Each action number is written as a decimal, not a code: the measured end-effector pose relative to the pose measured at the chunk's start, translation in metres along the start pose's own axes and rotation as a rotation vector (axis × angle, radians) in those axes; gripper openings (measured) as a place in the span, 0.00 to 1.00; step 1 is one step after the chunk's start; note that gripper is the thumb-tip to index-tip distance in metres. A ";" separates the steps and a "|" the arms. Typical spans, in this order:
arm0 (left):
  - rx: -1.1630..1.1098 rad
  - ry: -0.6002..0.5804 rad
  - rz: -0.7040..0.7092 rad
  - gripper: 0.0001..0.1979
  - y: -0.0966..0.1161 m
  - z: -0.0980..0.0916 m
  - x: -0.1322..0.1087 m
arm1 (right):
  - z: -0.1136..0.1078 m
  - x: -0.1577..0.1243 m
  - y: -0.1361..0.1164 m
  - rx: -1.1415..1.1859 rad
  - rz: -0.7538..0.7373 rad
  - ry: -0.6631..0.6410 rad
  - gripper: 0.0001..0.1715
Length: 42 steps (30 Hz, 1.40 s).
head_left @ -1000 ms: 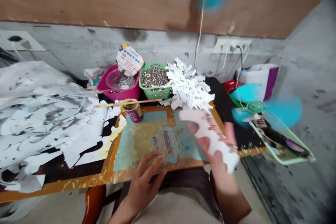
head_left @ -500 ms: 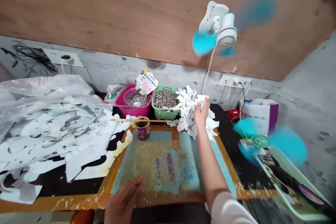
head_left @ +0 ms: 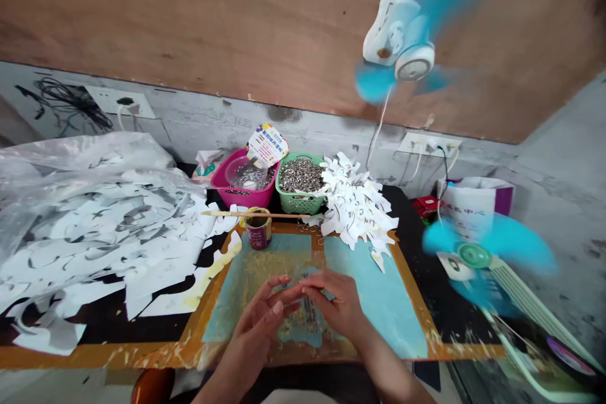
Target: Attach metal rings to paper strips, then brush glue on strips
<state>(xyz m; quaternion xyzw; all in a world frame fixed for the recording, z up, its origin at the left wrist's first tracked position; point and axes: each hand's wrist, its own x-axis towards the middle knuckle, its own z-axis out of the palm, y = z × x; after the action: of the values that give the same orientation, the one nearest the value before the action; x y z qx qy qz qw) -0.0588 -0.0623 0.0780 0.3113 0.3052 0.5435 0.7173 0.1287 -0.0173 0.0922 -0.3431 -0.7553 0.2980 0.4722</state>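
Here at the near middle, my left grip (head_left: 258,322) and right grip (head_left: 338,303) meet at the fingertips, fingers loosely bent; whether anything is pinched between them, I can't tell. Right below sits the printed patch (head_left: 303,333) on the blue sheet (head_left: 391,309), partly covered by my fingers.

Edges now: orange tape (head_left: 423,314) frames the sheet right and left and runs along the near rim, pale flecks all over it. To my right there's room over the sheet, up to the tape. Left is tighter: loose white scraps (head_left: 123,227) spread close to the tape, plastic bagging (head_left: 80,148) heaped behind. Far side, the tin (head_left: 259,238) stands with a thin stick (head_left: 255,214) across its mouth, pink basket (head_left: 227,199) and green basket (head_left: 303,204) beyond, white cut-outs (head_left: 355,205) piled right of them.

The worktop (head_left: 457,319) is black, backed by a grey wall (head_left: 326,129) and brown board (head_left: 189,31). Two blue-bladed fans (head_left: 473,255) blur, one high, one low right.
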 end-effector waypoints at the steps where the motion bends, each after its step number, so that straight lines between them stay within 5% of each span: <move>1: -0.025 -0.025 -0.012 0.20 0.000 0.002 0.000 | -0.002 -0.002 0.002 -0.018 -0.003 0.028 0.08; 12: -0.477 -0.382 -0.085 0.34 -0.021 0.018 -0.001 | 0.010 -0.013 0.020 -0.242 -0.110 0.361 0.06; 18: -0.438 -0.435 -0.035 0.37 -0.016 0.028 -0.001 | 0.028 -0.003 0.017 -0.053 0.221 0.506 0.12; 21: -0.256 -0.447 -0.026 0.38 -0.016 0.029 -0.010 | 0.000 0.024 0.037 -0.010 0.316 0.651 0.19; 24: -0.012 -0.371 -0.029 0.37 -0.019 0.024 -0.019 | -0.063 0.062 0.074 -0.221 0.310 0.783 0.27; 28: 0.219 -0.138 -0.063 0.17 -0.027 0.015 -0.016 | -0.138 0.111 0.109 -0.288 0.287 0.731 0.25; 31: 0.287 -0.081 -0.088 0.15 -0.036 0.013 -0.005 | -0.160 0.134 0.119 -0.320 0.355 0.653 0.18; 36: 0.252 -0.113 -0.052 0.22 -0.040 0.025 0.021 | -0.165 0.136 0.122 -0.286 0.432 0.550 0.13; 42: 0.206 -0.082 -0.131 0.33 -0.044 0.071 0.088 | -0.139 0.085 0.082 -0.059 0.366 0.441 0.16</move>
<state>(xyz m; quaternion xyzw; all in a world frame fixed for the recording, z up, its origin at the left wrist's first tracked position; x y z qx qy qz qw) 0.0416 0.0051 0.0791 0.3845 0.3495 0.4483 0.7273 0.2486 0.1161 0.1238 -0.5439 -0.5682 0.2743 0.5533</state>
